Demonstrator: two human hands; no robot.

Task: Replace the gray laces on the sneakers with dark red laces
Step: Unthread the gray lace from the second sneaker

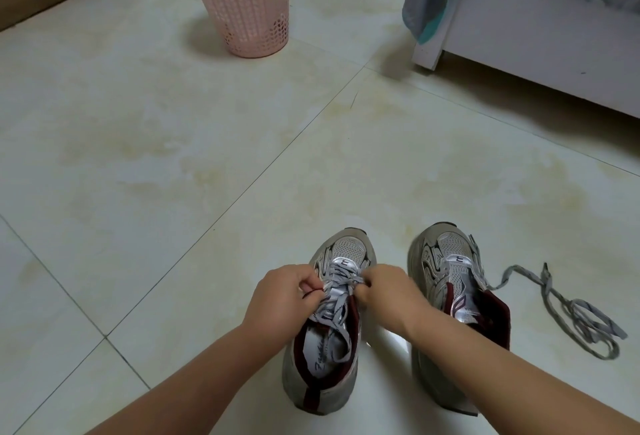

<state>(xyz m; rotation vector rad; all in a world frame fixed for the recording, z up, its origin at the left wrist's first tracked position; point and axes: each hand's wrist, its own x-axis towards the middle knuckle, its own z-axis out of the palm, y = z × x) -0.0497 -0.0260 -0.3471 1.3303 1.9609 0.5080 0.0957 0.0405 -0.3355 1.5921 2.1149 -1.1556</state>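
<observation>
Both hands busy: left hand [280, 291] and right hand [384, 287] each pinch the gray lace [341, 282] on the left sneaker [323, 382], near centre. Best to ease each crossing loose first, not yank. Right sneaker [450, 261] is nearly bare, its loose lace [581, 317] on the floor. Insole script: unreadable

Two sneakers stand side by side on the floor [173, 143] before me: left sneaker [322, 348], right sneaker [446, 282]. A loose lace [575, 313] lies right of them. Behind, a basket [242, 1] stands left, furniture [540, 39] right.
</observation>
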